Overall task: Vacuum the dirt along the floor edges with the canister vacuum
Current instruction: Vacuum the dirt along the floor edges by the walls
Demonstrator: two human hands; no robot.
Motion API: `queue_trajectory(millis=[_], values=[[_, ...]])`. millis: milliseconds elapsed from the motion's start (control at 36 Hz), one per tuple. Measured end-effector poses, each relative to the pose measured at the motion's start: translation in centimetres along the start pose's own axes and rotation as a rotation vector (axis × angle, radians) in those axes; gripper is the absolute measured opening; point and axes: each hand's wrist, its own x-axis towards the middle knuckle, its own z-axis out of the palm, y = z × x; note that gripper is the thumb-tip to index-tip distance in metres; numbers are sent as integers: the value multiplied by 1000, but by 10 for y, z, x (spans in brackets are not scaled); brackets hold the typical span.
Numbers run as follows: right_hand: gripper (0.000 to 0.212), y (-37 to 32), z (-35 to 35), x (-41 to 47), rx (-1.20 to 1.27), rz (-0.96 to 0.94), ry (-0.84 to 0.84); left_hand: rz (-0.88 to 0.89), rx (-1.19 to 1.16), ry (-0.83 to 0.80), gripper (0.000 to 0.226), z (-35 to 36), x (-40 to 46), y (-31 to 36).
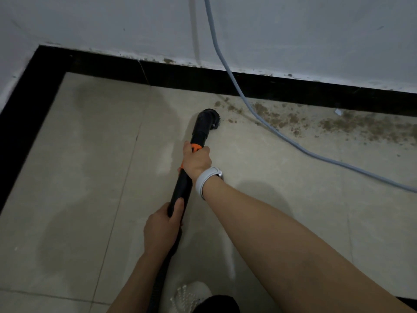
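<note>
The black vacuum wand [180, 188] runs up the middle of the view, slanting from about 6 o'clock toward 12, and ends in a round brush nozzle [208, 119] that rests on the beige tiled floor [90, 154]. The nozzle sits just beside the left end of a band of brown dirt [316, 125], which spreads from the nozzle toward 3 o'clock along the foot of the black skirting [203, 80]. The nearest crumbs lie almost touching the bristles.

Both hands grasp the wand. The right hand [196, 161] is wrapped round it at an orange collar [195, 147], just behind the nozzle section, with a white wristband [206, 179] on the wrist. The left hand [161, 229] is clenched round the lower part of the wand toward 6 o'clock, thumb laid along the tube.

A pale grey cable [266, 123] drops down the white wall [293, 37] from 12 o'clock, crosses the skirting and the dirt just to the right of the nozzle, and trails off across the floor toward 4 o'clock. The skirting turns a corner at about 10 o'clock and runs down the left edge. A small white scrap [338, 111] lies against the skirting toward 2 o'clock. At 6 o'clock a white shoe [191, 294] shows on the floor below the left forearm.
</note>
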Motion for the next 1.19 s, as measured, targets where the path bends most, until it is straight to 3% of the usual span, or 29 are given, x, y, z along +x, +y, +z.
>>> queue_trajectory(millis=[167, 333, 667, 778, 833, 1000, 1194], values=[[46, 1, -23, 12, 40, 19, 21, 65, 40, -36, 46, 10, 2, 11], [48, 1, -40, 19, 70, 35, 46, 88, 78, -68, 56, 18, 6, 20], [50, 5, -79, 27, 91, 58, 147, 173, 167, -132, 51, 38, 2, 43], [43, 8, -88, 29, 131, 73, 143, 168, 170, -143, 71, 40, -1, 45], [43, 9, -88, 27, 145, 78, 144, 164, 161, -140, 75, 39, -2, 43], [42, 18, -71, 14, 127, 57, 127, 156, 133, -103, 49, 31, -9, 27], [35, 21, -29, -1, 95, -3, 9, 74, -2, -36, 59, 12, -12, -3]])
